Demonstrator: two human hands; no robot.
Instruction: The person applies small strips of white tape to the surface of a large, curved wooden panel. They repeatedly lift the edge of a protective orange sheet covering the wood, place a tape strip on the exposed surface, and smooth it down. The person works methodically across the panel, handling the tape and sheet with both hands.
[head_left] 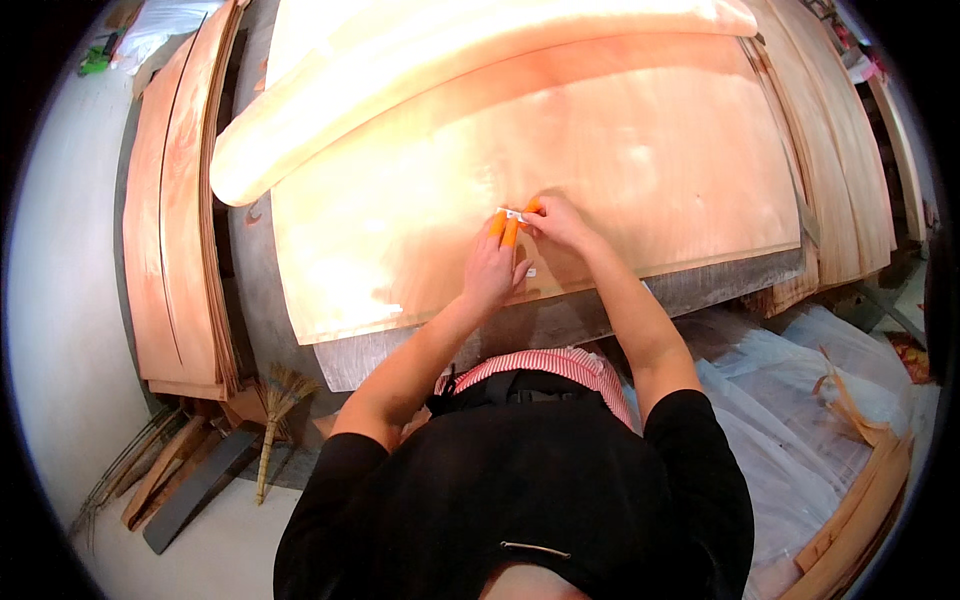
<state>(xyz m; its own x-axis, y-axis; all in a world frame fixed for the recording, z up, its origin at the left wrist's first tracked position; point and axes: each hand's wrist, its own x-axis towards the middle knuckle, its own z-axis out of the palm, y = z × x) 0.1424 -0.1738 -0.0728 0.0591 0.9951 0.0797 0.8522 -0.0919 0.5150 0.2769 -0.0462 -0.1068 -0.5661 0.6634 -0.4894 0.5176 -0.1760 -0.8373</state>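
A large thin wood veneer sheet [640, 150] lies in front of me on a grey board [700, 295]. My left hand [490, 270] rests on the sheet near its front edge, with two fingers in orange finger covers stretched forward and apart. Their tips touch a small white strip [513, 214], which looks like tape. At the strip's right end, my right hand [560, 221] is closed in a pinch, an orange cover on a fingertip. Another small white piece [531, 273] lies on the veneer beside my left thumb.
A rolled-up veneer sheet [330, 135] lies across the far part. Veneer stacks stand at left [165, 220] and right [830, 150]. A straw brush [272, 425] and wooden strips [165, 470] are at lower left; clear plastic sheeting [770, 420] lies at lower right.
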